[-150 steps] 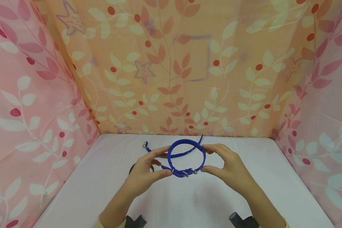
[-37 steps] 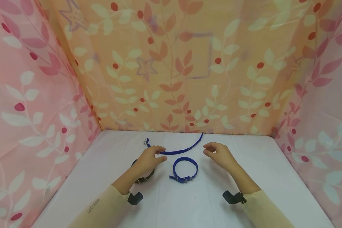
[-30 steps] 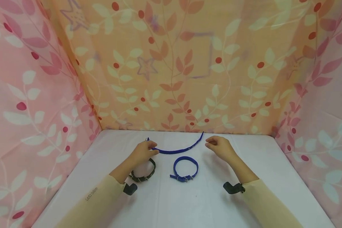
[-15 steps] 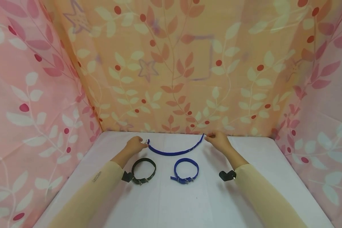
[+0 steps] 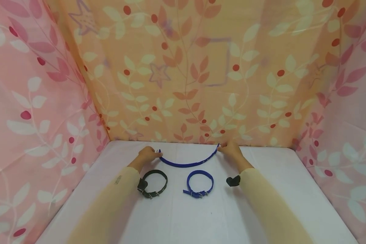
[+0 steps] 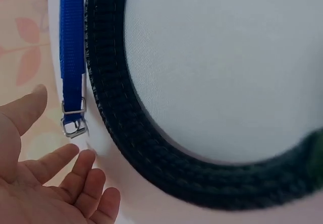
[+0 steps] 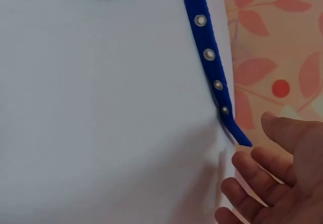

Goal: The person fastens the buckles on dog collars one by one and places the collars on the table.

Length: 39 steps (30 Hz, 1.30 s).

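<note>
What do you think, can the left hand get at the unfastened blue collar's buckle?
Probably yes: the left hand is right beside the buckle, with nothing visible between them.

An orange leaf-print backdrop (image 5: pixel 186 71) fills twelve o'clock. Pink panels (image 5: pixel 21 142) stand at nine and three. A white tabletop (image 5: pixel 186 217) spans six.
</note>
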Tool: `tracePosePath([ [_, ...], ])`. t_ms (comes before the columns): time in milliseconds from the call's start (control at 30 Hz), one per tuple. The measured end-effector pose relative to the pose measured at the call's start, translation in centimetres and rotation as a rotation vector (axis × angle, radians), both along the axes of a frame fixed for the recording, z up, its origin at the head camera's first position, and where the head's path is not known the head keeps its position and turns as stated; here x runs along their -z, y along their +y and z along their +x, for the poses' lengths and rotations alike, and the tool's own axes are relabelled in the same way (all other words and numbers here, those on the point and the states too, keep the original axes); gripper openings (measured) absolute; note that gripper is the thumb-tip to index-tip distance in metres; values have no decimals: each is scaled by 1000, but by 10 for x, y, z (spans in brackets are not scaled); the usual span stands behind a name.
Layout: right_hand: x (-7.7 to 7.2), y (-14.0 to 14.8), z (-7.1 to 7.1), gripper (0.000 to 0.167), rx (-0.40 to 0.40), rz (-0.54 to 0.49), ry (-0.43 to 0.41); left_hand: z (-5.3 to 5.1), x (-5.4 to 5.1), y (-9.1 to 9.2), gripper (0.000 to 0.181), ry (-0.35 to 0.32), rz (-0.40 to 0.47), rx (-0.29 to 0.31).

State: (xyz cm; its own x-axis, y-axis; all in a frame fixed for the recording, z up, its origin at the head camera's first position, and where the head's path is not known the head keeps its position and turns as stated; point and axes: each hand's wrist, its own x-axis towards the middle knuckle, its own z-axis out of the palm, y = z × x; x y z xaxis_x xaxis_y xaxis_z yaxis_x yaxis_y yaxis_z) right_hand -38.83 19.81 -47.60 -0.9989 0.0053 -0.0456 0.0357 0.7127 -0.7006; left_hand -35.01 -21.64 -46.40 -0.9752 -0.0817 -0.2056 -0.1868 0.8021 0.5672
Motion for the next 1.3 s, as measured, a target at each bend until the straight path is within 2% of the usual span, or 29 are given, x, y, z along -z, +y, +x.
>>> tracePosePath([
  [133,5,-5,2,38,51,22,-51,-2,-2,7,60,10,-10,-2],
  [367,2,-16,0,37,95,139,-13,-11,-9,13,41,9,-46,-35],
  [533,2,-21,-7,34,96,173,-23,-20,-6,12,33,2,-47,-59],
  [667,4,-26,-8,26,102,164,-33,-20,-2,13,24,6,-26,-71],
  [767,7,-30,-7,21,122,102,-24,-18,0,15,20,7,-14,-91],
  [867,9,-35,-4,19,136,20,16,-15,2,17,22,24,-10,-107],
  [967,9,-40,-1,17,127,-91,70,-14,5,17,26,57,6,-149],
  [1133,3,-46,5,15,93,-195,113,-19,9,13,28,124,46,-227],
  [1233,-2,-46,8,16,107,-210,138,-21,8,11,28,188,90,-228],
  [1300,-6,-46,11,17,119,-258,158,-20,5,10,29,243,143,-217],
])
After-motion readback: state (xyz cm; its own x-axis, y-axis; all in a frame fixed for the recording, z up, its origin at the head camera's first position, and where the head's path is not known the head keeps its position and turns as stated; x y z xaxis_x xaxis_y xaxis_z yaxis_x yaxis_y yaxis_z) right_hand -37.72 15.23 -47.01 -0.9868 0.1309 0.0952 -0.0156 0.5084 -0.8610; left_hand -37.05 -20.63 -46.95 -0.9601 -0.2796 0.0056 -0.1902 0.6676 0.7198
